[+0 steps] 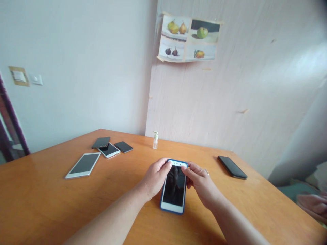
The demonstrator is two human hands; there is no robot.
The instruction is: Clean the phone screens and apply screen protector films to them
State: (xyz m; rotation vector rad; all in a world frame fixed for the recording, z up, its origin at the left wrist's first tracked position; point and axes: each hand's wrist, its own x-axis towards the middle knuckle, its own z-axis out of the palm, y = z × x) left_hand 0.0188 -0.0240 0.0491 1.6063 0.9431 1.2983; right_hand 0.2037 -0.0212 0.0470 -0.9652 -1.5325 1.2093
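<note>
A white smartphone (174, 187) in a blue case is held between both hands, its dark screen facing me. My left hand (156, 175) grips its upper left edge, the thumb on the white rim beside the screen. At the upper right corner, my right hand (200, 180) closes on the other edge with its thumb on the front; a ring shows on one finger. The fingers behind the phone are mostly hidden. Its bottom end points toward me, and I cannot tell whether that end touches the table.
On the wooden table (114, 190) lie a white tablet (83, 164), a white phone (109, 149) partly under a dark device (101, 142), and a small black phone (124, 147). A clear pump bottle (155, 141) stands near the wall. Far right lies a black phone (232, 166).
</note>
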